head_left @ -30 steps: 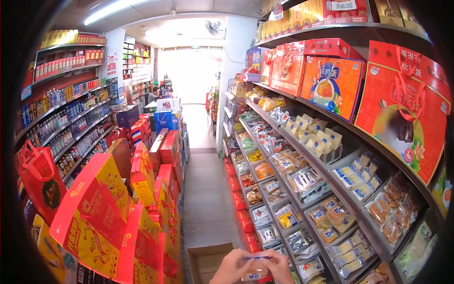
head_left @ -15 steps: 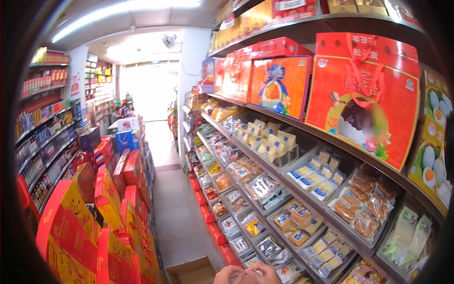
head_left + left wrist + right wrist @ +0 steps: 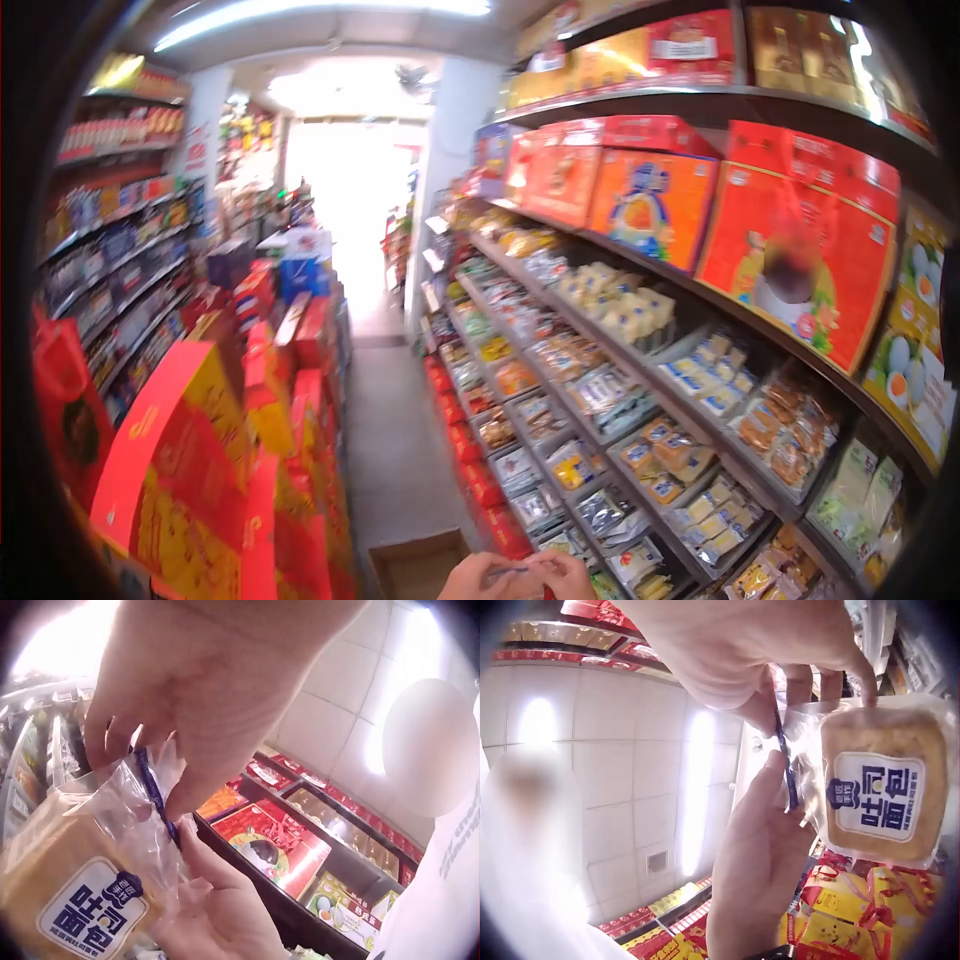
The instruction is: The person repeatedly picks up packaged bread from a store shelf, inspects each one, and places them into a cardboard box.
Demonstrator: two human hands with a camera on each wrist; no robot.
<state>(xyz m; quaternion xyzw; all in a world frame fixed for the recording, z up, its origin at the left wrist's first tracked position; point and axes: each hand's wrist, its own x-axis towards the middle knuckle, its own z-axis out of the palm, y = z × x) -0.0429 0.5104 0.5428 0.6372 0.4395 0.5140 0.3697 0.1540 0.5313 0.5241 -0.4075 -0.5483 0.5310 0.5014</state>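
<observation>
A clear bag of toast bread (image 3: 885,780) with a white and blue label is held between both hands. At its top edge runs a dark blue strip (image 3: 154,791). My left hand (image 3: 478,578) pinches the bag's top by this strip, low in the head view. Right beside it, my right hand (image 3: 562,577) pinches the same edge, thumbs close together. In the left wrist view the bread (image 3: 67,877) hangs below the fingers inside the plastic. The head view shows little of the bag, as the hands and the frame's lower edge hide it.
An open cardboard box (image 3: 420,565) stands on the aisle floor by the hands. To the right, sloping shelves hold bins of packaged bread (image 3: 665,450) and snacks, with red gift boxes (image 3: 800,240) above. Red and yellow gift boxes (image 3: 180,450) are stacked along the left.
The head view swung right, then partly back left. Both hands stay together on the bag's top edge and now sit slightly lower in the view, with less of the bag showing.
</observation>
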